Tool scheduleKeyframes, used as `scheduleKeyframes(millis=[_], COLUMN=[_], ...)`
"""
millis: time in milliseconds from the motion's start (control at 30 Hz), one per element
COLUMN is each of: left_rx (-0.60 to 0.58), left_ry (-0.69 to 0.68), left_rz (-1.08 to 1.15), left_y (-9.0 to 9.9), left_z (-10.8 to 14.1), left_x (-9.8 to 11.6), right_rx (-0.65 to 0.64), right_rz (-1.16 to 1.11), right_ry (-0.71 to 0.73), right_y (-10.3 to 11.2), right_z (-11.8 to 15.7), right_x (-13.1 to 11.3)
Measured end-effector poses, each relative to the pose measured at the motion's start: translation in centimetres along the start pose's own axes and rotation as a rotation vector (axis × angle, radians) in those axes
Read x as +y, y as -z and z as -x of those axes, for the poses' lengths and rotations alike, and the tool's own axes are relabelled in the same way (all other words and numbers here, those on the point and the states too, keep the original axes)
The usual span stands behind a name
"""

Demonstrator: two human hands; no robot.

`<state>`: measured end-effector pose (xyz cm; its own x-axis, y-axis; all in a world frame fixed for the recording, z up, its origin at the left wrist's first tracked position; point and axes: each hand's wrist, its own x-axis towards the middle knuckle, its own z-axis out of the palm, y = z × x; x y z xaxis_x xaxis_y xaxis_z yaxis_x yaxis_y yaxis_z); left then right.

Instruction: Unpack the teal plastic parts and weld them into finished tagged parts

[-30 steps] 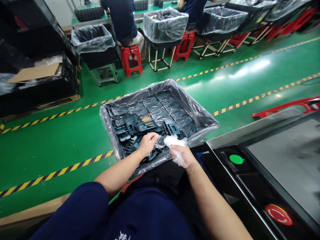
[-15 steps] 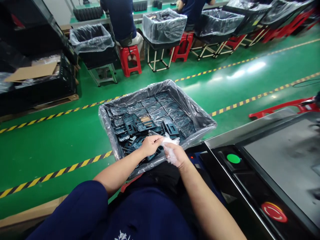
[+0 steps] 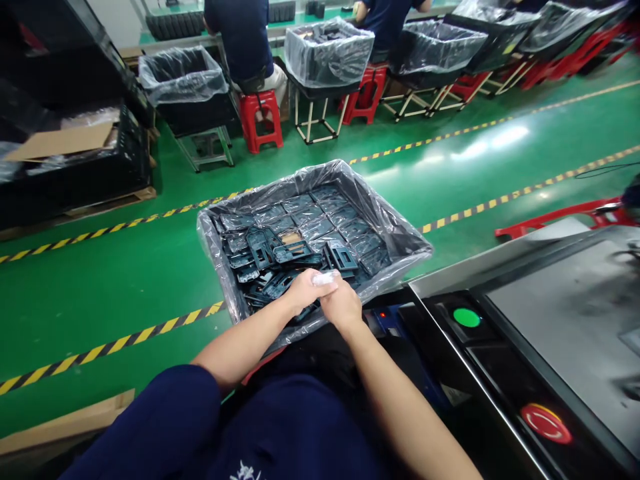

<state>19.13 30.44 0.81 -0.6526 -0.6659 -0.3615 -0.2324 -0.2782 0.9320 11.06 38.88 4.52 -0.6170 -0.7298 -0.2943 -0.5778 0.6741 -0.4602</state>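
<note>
So the thing in the hands is a wad of whitish plastic film (image 3: 325, 279), bunched up small and pinched between both hands just over the 5 to 6 o'clock side of a bag-lined black crate (image 3: 367, 210). The left hand (image 3: 303, 293) is closed, thumb and fingers nipping the film's 9 o'clock end. The right hand (image 3: 343, 305) is curled nearly into a fist against the 4 o'clock side, and looks to have hold of it too, but its back faces the camera, so I can't tell how much film is balled up in the palm.

Handling-wise, I'd guess it weighs next to nothing. Should be soft and floppy, with no stiffness to push against, a bit slick and springy, so a loose grip would likely let it puff back open. Nothing fragile unless it's yanked thin. Best hold imo is thumb and fingertips on a gathered fold, one hand at each end, rather than a single flat layer.

The dark plastic frames (image 3: 263, 248) are a different story: they look stiff and light, heaped loose from about 7 to 10 o'clock in the crate. I'd take those by the outer rim, since the thin bars around the cut-outs could snap. Flat rows of glossy dark pieces (image 3: 310, 220) fill roughly 11 to 3 o'clock.
</note>
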Motion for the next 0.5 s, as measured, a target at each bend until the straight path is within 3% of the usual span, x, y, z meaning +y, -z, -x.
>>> scheduleKeyframes(millis=[233,400,500], left_rx=[-0.027,-0.039,0.021], left_ry=[-0.046,-0.057,-0.086], left_rz=[-0.086,-0.068,-0.105], left_y=[1.2,1.5,1.2], left_z=[-0.6,-0.6,-0.5], left_x=[-0.8,-0.8,-0.7], right_rx=[-0.159,-0.025,0.089], right_rz=[-0.513,-0.649,-0.712], right_ry=[0.205,0.203,0.067], right_y=[-0.7,-2.0,-2.5], right_z=[-0.4,-0.3,-0.3], right_x=[2.8,4.1,4.0])
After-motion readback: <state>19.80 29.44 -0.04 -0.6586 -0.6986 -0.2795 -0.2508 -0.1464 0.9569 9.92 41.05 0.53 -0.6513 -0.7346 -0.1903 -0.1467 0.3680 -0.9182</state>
